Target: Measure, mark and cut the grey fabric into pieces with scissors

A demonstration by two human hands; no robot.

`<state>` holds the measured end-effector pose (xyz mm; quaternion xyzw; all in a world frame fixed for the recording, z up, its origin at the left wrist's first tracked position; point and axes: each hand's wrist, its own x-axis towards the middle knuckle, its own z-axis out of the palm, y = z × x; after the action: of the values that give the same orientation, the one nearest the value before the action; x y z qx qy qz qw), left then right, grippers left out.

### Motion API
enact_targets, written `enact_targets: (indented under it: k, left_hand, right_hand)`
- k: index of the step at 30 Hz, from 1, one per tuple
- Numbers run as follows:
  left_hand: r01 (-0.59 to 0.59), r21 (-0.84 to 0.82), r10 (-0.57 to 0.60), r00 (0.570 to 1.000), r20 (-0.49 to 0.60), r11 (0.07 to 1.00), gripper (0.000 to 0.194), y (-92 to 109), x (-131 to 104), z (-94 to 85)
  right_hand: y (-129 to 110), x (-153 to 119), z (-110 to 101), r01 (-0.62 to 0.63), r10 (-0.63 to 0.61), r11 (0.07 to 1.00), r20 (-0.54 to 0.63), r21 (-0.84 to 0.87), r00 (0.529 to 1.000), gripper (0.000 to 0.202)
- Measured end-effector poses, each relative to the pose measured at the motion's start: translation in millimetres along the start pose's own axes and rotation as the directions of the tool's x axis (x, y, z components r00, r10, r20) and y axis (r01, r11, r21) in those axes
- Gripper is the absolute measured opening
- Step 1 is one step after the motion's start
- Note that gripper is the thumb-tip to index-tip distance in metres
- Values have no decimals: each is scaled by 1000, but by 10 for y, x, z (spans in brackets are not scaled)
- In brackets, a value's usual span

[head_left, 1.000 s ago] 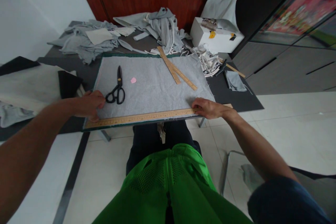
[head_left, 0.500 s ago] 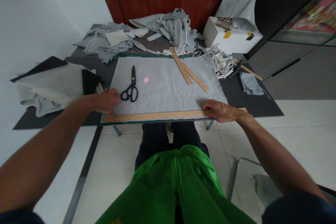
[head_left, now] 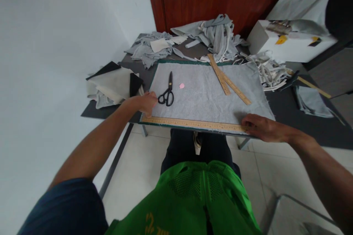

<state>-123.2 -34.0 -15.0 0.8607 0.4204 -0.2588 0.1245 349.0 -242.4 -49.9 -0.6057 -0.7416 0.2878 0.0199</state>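
Note:
A long wooden ruler [head_left: 193,122] lies along the near edge of a light grey cloth [head_left: 201,99], which is spread flat over a green mat. At the ruler's left end rests my left hand [head_left: 147,103], fingers bent down onto it. My right hand [head_left: 257,126] is closed on the ruler's right end, with its fingertips partly hidden. Black scissors [head_left: 168,91] lie on the cloth just right of my left hand, beside a small pink piece [head_left: 181,85]. Two shorter wooden rulers [head_left: 219,74] cross each other at the cloth's upper right.
Grey fabric scraps [head_left: 150,49] and a taller heap [head_left: 220,35] line the back of the dark table [head_left: 289,117]. Folded cloths [head_left: 113,84] sit at the left. Pale strips [head_left: 268,69], a white box [head_left: 298,44] and a folded grey cloth [head_left: 313,101] are at the right.
The view has swung left, so the table and its things appear farther right. Both hands remain at the ends of the long ruler, which keeps its place on the cloth.

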Motion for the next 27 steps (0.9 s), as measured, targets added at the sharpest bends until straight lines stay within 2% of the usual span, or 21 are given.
enact_targets:
  k: [4,6,7,11,14,16,21,24,27]
  left_hand:
    - [14,3,-14,1000,9,1000,43,10,-17,9]
    - [20,-9,-20,1000,4,1000,45,9,-25,19]
    - [23,-13,-23,1000,3,1000,45,7,-27,25]
    - [23,-22,-23,1000,2,999,47,-4,-29,46]
    - [5,-37,-6,1000,-1,999,47,-22,-34,52]
    - [-9,-51,9,1000,1,999,47,-43,-35,59]
    - [-52,-78,50,998,-26,996,44,-98,-30,105]
    - [-95,-96,90,994,-57,991,44,-114,-30,125]
    - [-109,-81,105,993,-52,991,44,-119,-32,127]
  right_hand:
    - [-29,12,-87,-72,70,997,75,14,995,23]
    - [-63,102,-155,-96,96,995,53,2,994,26]
    - [-99,181,-187,-94,94,995,5,-10,996,27]
    - [-431,727,-251,30,-43,998,-246,-56,968,26]
    - [-822,1290,-213,161,-160,987,-331,-25,930,24]
    - [-1070,1678,-166,201,-181,979,-382,14,906,22]
    - [-1468,2452,-44,227,-191,973,-408,41,893,25]
    - [-1560,2683,33,152,-158,987,-385,-47,909,26]
    - [-1585,2770,117,97,-129,990,-358,-105,925,24]
